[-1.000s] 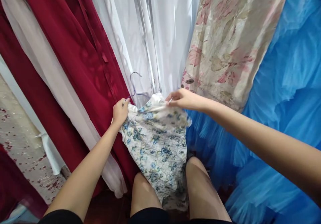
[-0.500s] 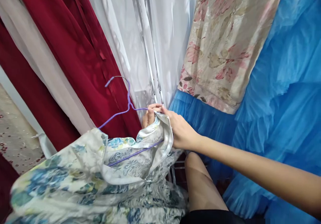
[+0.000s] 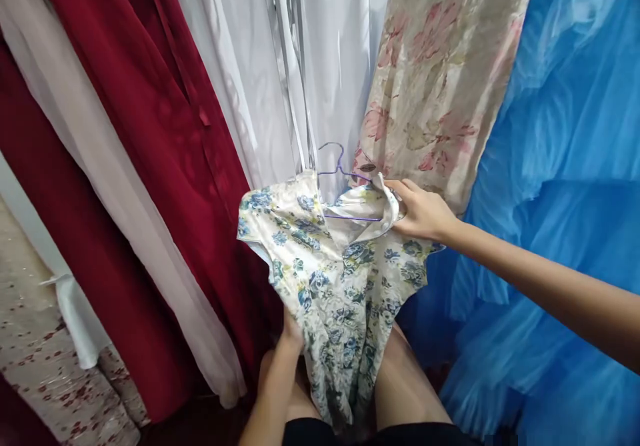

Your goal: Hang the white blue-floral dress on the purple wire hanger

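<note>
The dress [image 3: 345, 286] hangs before me, above and between my legs [image 3: 410, 383], with the hanger [image 3: 339, 168] already inside: its lower bar [image 3: 353, 218] crosses the open neckline, and its hook [image 3: 343, 151] stands up, apparently caught on nothing. The far-left shoulder looks seated; the other seems not yet settled, its collar [image 3: 390, 211] pinched in my right hand [image 3: 426, 214], fingers closed. My left hand [image 3: 291, 329] meets the dress's side lower down, fingers hidden, so I cannot tell its grip.

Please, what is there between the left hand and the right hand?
In the head view, the blue-flowered garment: the right hand holds its neckline; the left hand is partly hidden behind it.
</note>
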Motion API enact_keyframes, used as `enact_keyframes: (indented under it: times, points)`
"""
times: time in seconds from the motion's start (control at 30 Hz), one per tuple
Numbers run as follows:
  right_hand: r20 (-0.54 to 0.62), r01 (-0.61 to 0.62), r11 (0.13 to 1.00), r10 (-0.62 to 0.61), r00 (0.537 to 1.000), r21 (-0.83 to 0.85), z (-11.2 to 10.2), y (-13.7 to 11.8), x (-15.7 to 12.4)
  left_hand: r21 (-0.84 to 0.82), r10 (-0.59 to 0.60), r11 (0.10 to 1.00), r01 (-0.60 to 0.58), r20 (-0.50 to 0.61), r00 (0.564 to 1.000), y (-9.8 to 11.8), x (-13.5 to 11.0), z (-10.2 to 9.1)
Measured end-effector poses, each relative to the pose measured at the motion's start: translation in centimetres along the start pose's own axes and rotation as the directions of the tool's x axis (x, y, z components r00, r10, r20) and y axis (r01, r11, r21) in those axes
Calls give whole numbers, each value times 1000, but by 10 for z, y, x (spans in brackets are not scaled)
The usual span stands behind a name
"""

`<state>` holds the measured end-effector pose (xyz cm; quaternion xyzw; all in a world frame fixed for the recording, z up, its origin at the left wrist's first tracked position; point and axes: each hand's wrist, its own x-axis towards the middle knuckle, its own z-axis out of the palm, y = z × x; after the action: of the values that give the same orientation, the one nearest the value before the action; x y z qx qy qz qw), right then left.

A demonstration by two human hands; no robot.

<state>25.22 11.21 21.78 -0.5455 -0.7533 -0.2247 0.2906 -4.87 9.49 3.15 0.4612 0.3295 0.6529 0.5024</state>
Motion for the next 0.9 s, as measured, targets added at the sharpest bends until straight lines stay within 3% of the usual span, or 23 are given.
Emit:
enact_keyframes:
  times: [0.07,0.17,0.3,0.37,0.4,0.47,0.53,0.57,0.63,0.67,0.7,0.77,0.9]
  points:
    - [8,43,998,-44,999,36,5,-9,11,-89,-27,996,10,-192,981,-13,-12,3]
    - [-27,155,973,-153,988,173,18,-18,12,-88,-72,995,37,-435,898,-26,-36,1]
    - [-24,282,903,-291,957,323,30,-15,-8,49,-81,991,124,-517,852,-37,-71,-2]
    - [-85,337,872,-329,941,354,31,-21,-21,42,-121,985,166,-513,849,-43,-83,0]
    - [-138,343,858,-314,939,382,31,-29,-29,34,-143,982,186,-503,852,-47,-86,1]
    - [-250,274,818,-166,954,506,36,-54,-49,39,-167,976,213,-489,856,-53,-90,3]
    - [-288,103,705,148,946,702,51,-91,-77,72,-151,974,215,-500,853,-58,-90,5]
    - [-234,-1,602,311,921,798,63,-111,-93,90,-135,974,208,-508,851,-59,-90,6]
    - [8,-227,321,563,827,920,90,-147,-126,116,-107,975,188,-497,861,-60,-92,6]
    - [158,-312,161,599,785,936,103,-161,-140,127,-96,976,178,-481,871,-59,-93,6]
    - [304,-384,40,537,787,923,114,-173,-151,140,-84,976,166,-464,882,-58,-95,6]
    - [435,-452,-72,434,789,889,127,-186,-165,179,-42,975,130,-428,903,-52,-100,7]
    - [461,-461,-78,313,830,884,117,-180,-165,267,46,962,54,-355,934,-42,-108,16]
